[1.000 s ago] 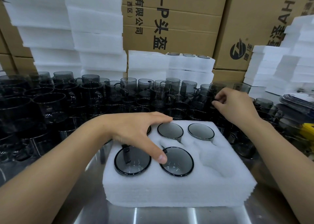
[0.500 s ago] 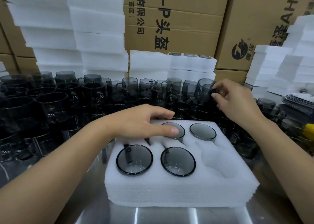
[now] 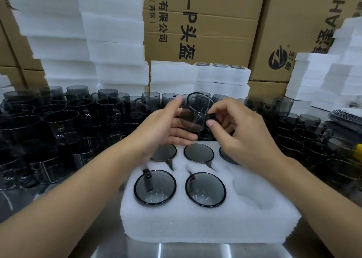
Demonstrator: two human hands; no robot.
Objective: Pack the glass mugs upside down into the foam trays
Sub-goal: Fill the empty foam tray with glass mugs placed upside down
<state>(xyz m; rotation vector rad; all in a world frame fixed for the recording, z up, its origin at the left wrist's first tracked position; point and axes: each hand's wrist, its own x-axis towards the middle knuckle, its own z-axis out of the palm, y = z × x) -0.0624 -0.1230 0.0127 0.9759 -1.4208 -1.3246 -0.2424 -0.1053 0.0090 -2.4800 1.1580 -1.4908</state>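
Nearest me, below both wrists, the foam tray [image 3: 195, 224] sits on the steel table [image 3: 176, 250]. It carries five packed mugs [image 3: 154, 187], all bottom-up: two in the front row and three in the back row, the back ones partly under my hands. The empty pocket [image 3: 252, 187] lies under my right forearm, front right.

Half a second ago my left hand [image 3: 162, 128] lay on the tray with a fingertip on the back middle mug. Now it is lifted off, fingers stretched out and thumb up, cupped beside and under the mug [image 3: 194, 114]; I cannot tell whether it touches the glass. My right hand [image 3: 241, 132], which was reaching into the crowd off to its far side, has come in toward the middle and pinches that mug by its handle. The mug hangs tilted between the two hands, above the tray's back row, clear of the foam.

Beyond the hands stand the loose mugs [image 3: 58, 124], then foam stacks [image 3: 109, 42] and cardboard boxes [image 3: 205, 22].
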